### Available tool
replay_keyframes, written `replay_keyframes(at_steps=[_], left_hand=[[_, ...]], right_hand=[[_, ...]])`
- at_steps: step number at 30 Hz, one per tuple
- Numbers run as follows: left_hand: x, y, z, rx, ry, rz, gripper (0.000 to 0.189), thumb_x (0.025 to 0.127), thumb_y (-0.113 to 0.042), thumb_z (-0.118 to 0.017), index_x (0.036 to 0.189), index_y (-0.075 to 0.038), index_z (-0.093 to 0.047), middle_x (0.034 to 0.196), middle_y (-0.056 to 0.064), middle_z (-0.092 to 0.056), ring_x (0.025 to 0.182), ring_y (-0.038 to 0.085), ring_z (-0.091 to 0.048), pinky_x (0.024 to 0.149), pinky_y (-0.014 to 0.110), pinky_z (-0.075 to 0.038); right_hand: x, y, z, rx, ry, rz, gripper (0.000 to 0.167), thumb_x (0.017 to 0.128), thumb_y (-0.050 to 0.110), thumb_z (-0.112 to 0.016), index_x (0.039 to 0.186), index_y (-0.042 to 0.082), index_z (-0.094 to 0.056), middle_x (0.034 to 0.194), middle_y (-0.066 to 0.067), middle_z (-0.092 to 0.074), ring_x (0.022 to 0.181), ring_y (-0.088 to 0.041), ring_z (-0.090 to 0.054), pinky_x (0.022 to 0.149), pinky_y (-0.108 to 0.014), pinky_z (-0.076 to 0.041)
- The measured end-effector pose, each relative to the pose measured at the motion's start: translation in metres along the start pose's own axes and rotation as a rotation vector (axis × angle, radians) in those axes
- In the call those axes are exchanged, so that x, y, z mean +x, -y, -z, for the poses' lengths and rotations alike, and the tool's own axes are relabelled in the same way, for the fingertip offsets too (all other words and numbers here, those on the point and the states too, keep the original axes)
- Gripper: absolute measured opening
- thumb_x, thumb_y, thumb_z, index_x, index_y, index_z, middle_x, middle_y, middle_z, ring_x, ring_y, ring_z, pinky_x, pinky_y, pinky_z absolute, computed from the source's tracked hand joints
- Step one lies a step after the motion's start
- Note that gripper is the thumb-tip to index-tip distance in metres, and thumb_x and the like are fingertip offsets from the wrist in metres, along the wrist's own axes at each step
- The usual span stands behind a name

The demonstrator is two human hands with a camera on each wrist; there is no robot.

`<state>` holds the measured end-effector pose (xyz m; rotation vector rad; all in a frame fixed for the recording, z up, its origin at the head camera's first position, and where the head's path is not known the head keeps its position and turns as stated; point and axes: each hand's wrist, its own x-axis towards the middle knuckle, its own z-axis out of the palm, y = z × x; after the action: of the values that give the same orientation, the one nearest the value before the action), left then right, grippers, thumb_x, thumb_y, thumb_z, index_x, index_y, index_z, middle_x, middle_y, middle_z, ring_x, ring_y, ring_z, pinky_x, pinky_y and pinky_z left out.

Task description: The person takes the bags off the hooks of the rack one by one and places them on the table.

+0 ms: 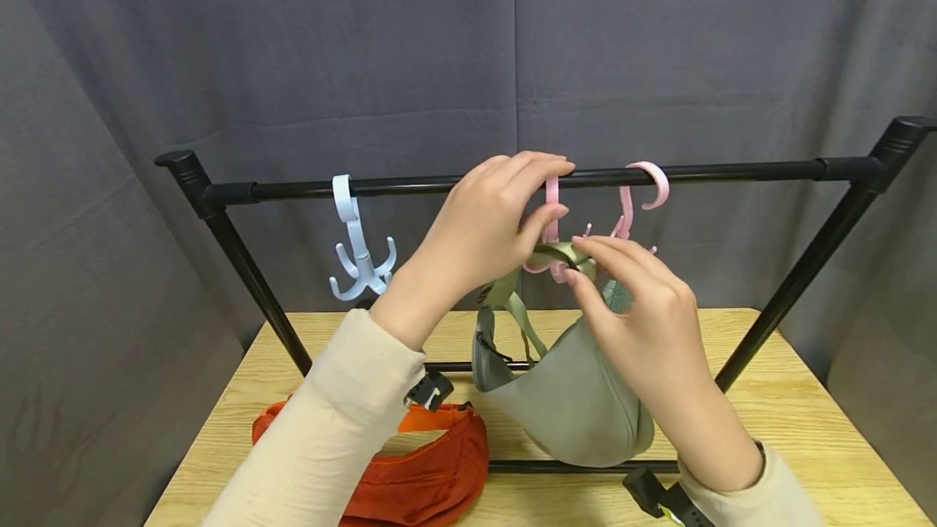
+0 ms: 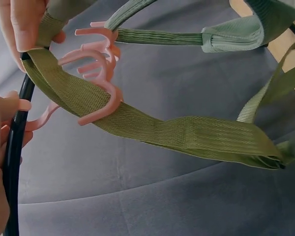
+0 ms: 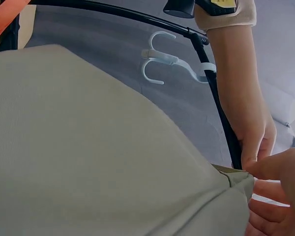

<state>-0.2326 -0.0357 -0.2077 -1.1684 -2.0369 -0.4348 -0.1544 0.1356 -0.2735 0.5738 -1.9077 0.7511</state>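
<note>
My left hand (image 1: 498, 206) curls over the black rod, its thumb and fingers holding the stem of a pink hook hanger (image 1: 552, 206). Just to its right, my right hand (image 1: 644, 307) pinches the strap end of a sage-green bag (image 1: 567, 413). In the left wrist view, the olive strap (image 2: 152, 125) passes through a curved pink prong (image 2: 105, 105). The bag hangs below the hands, in front of the rack's lower bars. Its body fills much of the right wrist view, where my right hand (image 3: 280, 184) grips its upper corner.
A second pink hook hanger (image 1: 651, 185) is on the black rod (image 1: 747, 172) to the right. Farther left hangs a light blue hook hanger (image 1: 359, 242). An orange-red bag (image 1: 432, 470) lies on the wooden table (image 1: 820, 429), partly behind my left sleeve. Grey curtains stand behind the rack.
</note>
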Motion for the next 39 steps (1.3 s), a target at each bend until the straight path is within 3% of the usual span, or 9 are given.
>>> replay_keyframes(at_steps=[11, 20, 27, 39], left_hand=[[0.003, -0.002, 0.007, -0.032, 0.068, 0.048, 0.039, 0.095, -0.024, -0.069, 0.129, -0.007, -0.063, 0.128, 0.003, -0.064, 0.117, 0.019, -0.06, 0.105, 0.026, -0.039], [0.004, -0.003, 0.01, -0.043, 0.1, 0.094, 0.04, 0.094, -0.026, -0.069, 0.13, -0.01, -0.063, 0.129, 0.001, -0.063, 0.116, 0.018, -0.06, 0.104, 0.028, -0.041], [0.005, -0.003, 0.009, -0.042, 0.102, 0.099, 0.036, 0.096, -0.022, -0.067, 0.13, -0.011, -0.063, 0.129, 0.0, -0.063, 0.117, 0.018, -0.059, 0.104, 0.028, -0.041], [0.008, -0.002, 0.008, -0.057, 0.121, 0.137, 0.041, 0.094, -0.028, -0.069, 0.132, -0.013, -0.064, 0.13, -0.001, -0.063, 0.118, 0.016, -0.059, 0.103, 0.029, -0.042]], right_hand=[[0.01, 0.002, -0.003, 0.011, 0.029, 0.011, 0.033, 0.081, 0.0, -0.08, 0.113, 0.0, -0.073, 0.109, -0.009, -0.072, 0.085, -0.019, -0.063, 0.079, -0.029, -0.047], [0.014, 0.001, -0.012, 0.022, 0.019, 0.002, 0.033, 0.081, 0.001, -0.08, 0.114, -0.001, -0.073, 0.112, -0.01, -0.071, 0.105, -0.023, -0.066, 0.091, -0.036, -0.05], [0.015, -0.001, -0.019, 0.019, -0.016, 0.001, 0.031, 0.082, 0.0, -0.079, 0.112, -0.001, -0.074, 0.112, -0.01, -0.072, 0.096, -0.025, -0.067, 0.083, -0.036, -0.051], [0.014, -0.005, -0.032, -0.024, -0.004, 0.057, 0.027, 0.082, 0.001, -0.079, 0.108, -0.003, -0.074, 0.111, -0.016, -0.071, 0.101, -0.028, -0.068, 0.083, -0.041, -0.055]])
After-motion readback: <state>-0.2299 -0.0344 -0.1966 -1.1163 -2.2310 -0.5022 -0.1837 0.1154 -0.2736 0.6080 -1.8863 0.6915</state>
